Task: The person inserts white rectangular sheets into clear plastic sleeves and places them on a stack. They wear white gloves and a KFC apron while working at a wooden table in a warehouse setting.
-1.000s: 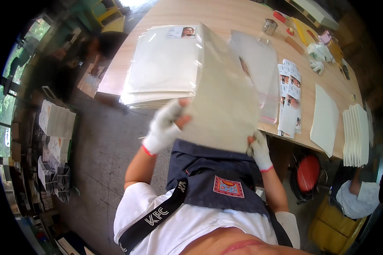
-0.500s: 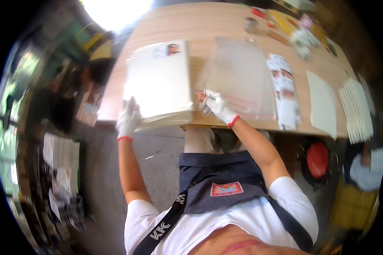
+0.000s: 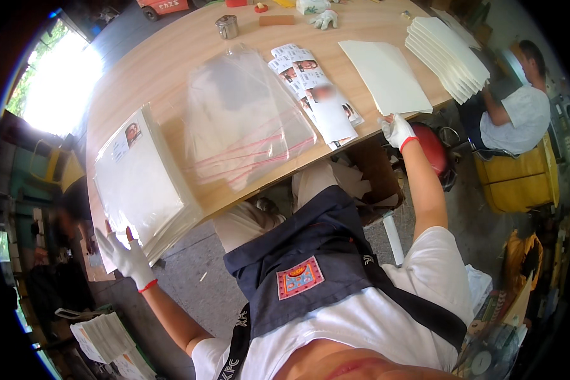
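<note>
My left hand (image 3: 128, 256), in a white glove with bare fingertips, is open at the near corner of a stack of clear-bagged white sheets (image 3: 139, 171). Its fingers are spread. A label with a small portrait lies on the top bag. My right hand (image 3: 398, 131), gloved the same way, is closed at the near edge of a flat pile of white sheets (image 3: 386, 76), fingertips pinching that edge. Between the hands lie clear plastic bags (image 3: 240, 120) with red-lined edges and overlapping strips of printed labels (image 3: 313, 92).
A fanned stack of white sheets (image 3: 446, 57) lies at the far right. A metal cup (image 3: 227, 27), a brown block (image 3: 277, 20) and a loose glove (image 3: 324, 20) stand farther back. A red stool (image 3: 432, 149) is under the right edge. Another person (image 3: 519, 114) sits at right.
My right hand has moved right, from the clear bags to the white sheets. The left hand has stayed by the bagged stack, its fingers now spread. The view has turned right.
</note>
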Action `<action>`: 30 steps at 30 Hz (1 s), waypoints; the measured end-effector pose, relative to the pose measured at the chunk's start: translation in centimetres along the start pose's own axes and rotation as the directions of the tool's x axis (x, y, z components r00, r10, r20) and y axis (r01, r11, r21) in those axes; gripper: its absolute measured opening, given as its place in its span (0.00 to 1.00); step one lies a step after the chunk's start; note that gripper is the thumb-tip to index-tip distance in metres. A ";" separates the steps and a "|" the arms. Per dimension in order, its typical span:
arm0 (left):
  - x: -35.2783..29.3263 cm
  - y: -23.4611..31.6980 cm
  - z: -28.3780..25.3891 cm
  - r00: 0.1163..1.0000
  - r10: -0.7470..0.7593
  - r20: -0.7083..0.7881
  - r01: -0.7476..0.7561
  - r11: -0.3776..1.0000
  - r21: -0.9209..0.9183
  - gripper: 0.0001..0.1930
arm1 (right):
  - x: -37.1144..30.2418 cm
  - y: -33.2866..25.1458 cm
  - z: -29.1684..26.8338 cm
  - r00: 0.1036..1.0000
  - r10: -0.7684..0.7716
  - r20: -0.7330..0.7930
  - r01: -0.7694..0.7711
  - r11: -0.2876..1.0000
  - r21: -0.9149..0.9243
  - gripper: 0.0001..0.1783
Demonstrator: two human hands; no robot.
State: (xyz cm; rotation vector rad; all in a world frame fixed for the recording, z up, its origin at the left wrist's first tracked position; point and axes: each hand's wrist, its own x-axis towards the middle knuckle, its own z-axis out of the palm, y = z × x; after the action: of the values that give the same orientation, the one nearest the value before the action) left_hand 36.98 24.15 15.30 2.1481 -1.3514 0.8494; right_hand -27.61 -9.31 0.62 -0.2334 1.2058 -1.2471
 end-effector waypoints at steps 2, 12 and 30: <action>1.1 4.4 -0.3 0.998 0.015 -0.057 -0.024 0.987 -0.160 0.22 | 2.4 -1.1 -2.5 0.983 0.115 0.141 -0.114 0.993 -0.015 0.16; 0.7 22.0 6.5 0.807 0.401 0.434 -0.126 0.834 -0.537 0.16 | 7.2 -6.8 -3.8 0.975 -0.223 0.002 0.223 0.973 0.065 0.16; -0.8 20.6 18.4 0.804 0.273 0.528 0.037 0.863 -0.503 0.16 | -17.8 -1.9 -1.5 0.771 0.260 0.582 -0.142 0.960 -0.241 0.28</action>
State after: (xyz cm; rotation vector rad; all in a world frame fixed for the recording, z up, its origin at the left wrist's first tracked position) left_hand 22.68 3.96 2.96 1.9704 -1.7777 -0.1804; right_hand -27.12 4.99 11.44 -0.5830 0.7467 -0.7711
